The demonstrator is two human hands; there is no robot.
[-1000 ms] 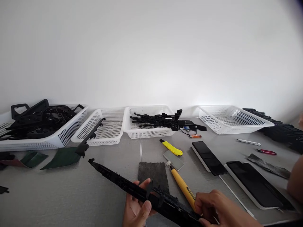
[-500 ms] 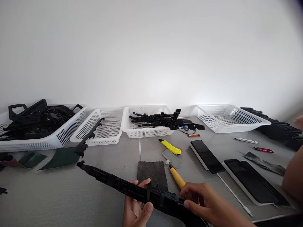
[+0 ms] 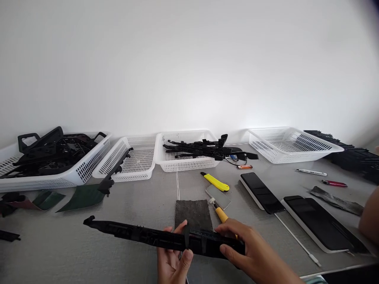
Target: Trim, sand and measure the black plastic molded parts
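A long black plastic strip (image 3: 133, 233) lies almost level in both my hands, just above the grey table (image 3: 142, 197). My left hand (image 3: 173, 260) grips it from below near its middle, thumb and fingers closed round it. My right hand (image 3: 251, 256) is closed over its right end from above. Beneath the strip lie a dark grey pad (image 3: 194, 213) and a yellow-handled knife (image 3: 220, 213), partly hidden by my right hand.
Several white baskets line the wall: one heaped with black parts (image 3: 53, 157), one with a single strip (image 3: 130, 157), one with strips (image 3: 189, 152), one bare (image 3: 293, 144). A yellow cutter (image 3: 214, 181), two black phones (image 3: 260, 192) (image 3: 321, 225), pens and another person's arm (image 3: 370, 215) lie right.
The strip has swung from tilted to nearly level, its left tip moving left and down. My right hand slid left along it, over its right end.
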